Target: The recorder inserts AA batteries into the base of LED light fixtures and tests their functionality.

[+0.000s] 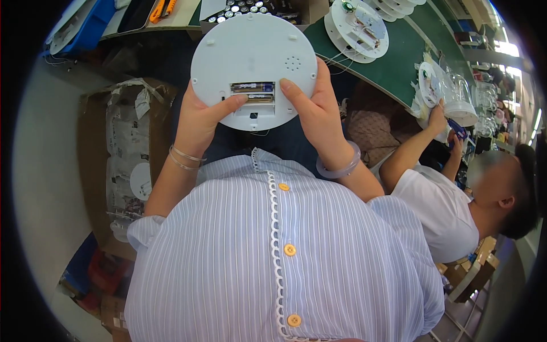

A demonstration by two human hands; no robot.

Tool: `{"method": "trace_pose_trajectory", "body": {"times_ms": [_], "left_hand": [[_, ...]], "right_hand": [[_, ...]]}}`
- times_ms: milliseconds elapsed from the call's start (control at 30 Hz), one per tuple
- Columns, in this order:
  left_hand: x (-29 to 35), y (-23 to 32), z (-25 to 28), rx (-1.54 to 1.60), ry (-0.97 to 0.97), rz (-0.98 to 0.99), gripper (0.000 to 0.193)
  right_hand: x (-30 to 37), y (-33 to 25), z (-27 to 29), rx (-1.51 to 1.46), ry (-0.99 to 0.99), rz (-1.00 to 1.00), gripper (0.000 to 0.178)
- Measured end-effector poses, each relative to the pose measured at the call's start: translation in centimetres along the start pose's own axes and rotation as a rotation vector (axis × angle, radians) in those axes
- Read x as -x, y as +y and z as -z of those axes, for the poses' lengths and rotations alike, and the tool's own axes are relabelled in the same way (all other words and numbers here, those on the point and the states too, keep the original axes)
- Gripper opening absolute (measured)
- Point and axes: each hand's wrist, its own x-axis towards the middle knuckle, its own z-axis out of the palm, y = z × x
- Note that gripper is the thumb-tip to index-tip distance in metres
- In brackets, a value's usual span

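Note:
Between my two hands I hold a round white plastic base, its underside with the battery compartment facing up. Two batteries lie side by side in that compartment; the cover is off. My left hand grips the left edge, its thumb pressing on the lower battery. My right hand grips the right edge, thumb tip at the compartment's right end. The fingers of both hands are hidden behind the base. A speaker grille of small holes sits at its upper right.
Beyond the base stands a box of batteries on the green table. Stacked white discs with circuit boards lie to its right. An orange cutter is at the back left. At right, a co-worker handles another disc. A cardboard carton stands left.

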Motion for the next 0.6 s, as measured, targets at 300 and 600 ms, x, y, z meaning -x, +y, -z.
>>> {"method": "trace_pose_trajectory", "body": {"times_ms": [300,600], "left_hand": [[0.0,-0.6,2.5,0.386,0.118,0.204,0.043],[0.0,-0.8,1.7,0.481,0.184,0.247,0.037]], "right_hand": [[-9.8,-0.9,1.3,0.914,0.042,0.557,0.018],[-14.9,-0.1,2.7,1.183,-0.303,0.166,0.022]]}}
